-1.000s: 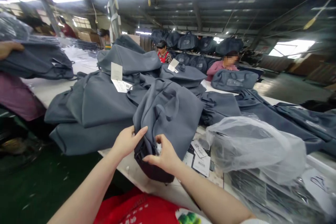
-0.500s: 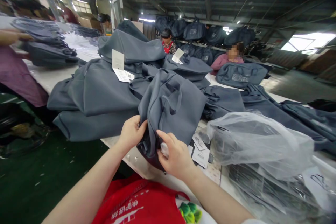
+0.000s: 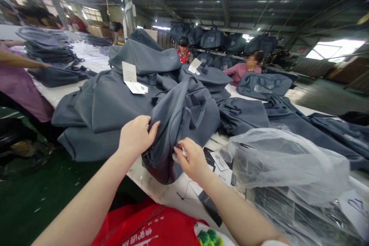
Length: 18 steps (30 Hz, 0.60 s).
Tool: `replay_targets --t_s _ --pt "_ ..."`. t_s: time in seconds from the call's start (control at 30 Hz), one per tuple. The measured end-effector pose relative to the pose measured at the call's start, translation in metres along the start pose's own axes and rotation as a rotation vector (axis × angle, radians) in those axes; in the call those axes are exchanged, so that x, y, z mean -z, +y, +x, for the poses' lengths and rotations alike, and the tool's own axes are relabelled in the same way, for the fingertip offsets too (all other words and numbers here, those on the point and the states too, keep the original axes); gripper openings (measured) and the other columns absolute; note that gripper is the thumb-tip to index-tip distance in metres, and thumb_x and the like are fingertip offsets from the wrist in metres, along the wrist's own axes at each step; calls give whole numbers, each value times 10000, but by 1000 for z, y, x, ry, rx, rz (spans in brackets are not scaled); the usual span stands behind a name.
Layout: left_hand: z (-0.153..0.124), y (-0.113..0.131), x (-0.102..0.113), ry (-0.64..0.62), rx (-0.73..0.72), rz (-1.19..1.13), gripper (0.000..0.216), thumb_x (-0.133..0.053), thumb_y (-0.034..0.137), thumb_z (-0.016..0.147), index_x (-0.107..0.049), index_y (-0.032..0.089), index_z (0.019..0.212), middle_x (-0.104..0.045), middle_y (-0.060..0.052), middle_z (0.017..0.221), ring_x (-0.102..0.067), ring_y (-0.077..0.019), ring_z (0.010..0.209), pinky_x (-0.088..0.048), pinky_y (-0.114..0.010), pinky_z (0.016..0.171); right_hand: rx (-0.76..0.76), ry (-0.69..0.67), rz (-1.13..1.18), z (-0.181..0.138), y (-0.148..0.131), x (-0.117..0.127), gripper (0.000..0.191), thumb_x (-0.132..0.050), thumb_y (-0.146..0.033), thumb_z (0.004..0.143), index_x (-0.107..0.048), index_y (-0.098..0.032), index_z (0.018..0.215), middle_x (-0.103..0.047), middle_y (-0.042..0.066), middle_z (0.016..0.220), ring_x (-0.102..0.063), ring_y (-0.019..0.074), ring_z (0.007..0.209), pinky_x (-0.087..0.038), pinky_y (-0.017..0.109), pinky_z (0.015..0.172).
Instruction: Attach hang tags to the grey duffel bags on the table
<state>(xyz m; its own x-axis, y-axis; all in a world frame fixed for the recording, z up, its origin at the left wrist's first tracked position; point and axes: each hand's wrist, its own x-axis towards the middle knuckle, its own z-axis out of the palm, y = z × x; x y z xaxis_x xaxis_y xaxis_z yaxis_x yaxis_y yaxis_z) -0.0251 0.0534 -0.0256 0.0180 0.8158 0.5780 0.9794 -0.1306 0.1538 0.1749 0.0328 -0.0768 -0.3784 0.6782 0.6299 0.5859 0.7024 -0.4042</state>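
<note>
A grey fabric bag (image 3: 184,119) stands crumpled at the near edge of the long white table (image 3: 161,188). My left hand (image 3: 137,135) grips its left side, fingers closed on the cloth. My right hand (image 3: 191,160) is curled at the bag's lower right, pinching a small white item I cannot make out against the fabric. Paper tags (image 3: 220,161) lie on the table just right of that hand.
A pile of grey bags (image 3: 106,103) with white hang tags (image 3: 129,78) fills the table behind. A heap of clear plastic bags (image 3: 285,161) sits to the right. A person in purple (image 3: 20,84) stands at left; other workers sit across the table.
The bag has slumped lower and leftward. My left hand moved up along its side, and my right hand drew back to the bag's lower right edge.
</note>
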Motion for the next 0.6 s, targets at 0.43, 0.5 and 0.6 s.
replay_targets --t_s 0.43,0.5,0.6 --pt "-31 25 -9 -231 -86 -132 276 -441 399 929 -613 201 1016 -722 -47 909 -682 -215 846 -492 -301 744 273 -124 -95 -35 -2 -19 206 -397 -153 912 -602 -159 937 -595 52 741 -504 166 664 -363 299 587" --pt "-37 24 -12 -167 -111 -105 329 -437 406 934 -599 173 1100 -724 -69 949 -684 -221 859 -504 -312 752 360 -140 -175 -38 -3 -19 222 -391 -150 919 -609 -146 958 -595 50 718 -486 167 632 -345 308 560" --pt "-52 23 -12 -44 -173 -60 459 -458 465 918 -562 111 1192 -723 -108 950 -685 -233 838 -518 -319 718 404 -180 -170 -33 -5 -9 193 -422 -182 929 -613 -161 943 -594 34 695 -494 154 616 -353 292 550"
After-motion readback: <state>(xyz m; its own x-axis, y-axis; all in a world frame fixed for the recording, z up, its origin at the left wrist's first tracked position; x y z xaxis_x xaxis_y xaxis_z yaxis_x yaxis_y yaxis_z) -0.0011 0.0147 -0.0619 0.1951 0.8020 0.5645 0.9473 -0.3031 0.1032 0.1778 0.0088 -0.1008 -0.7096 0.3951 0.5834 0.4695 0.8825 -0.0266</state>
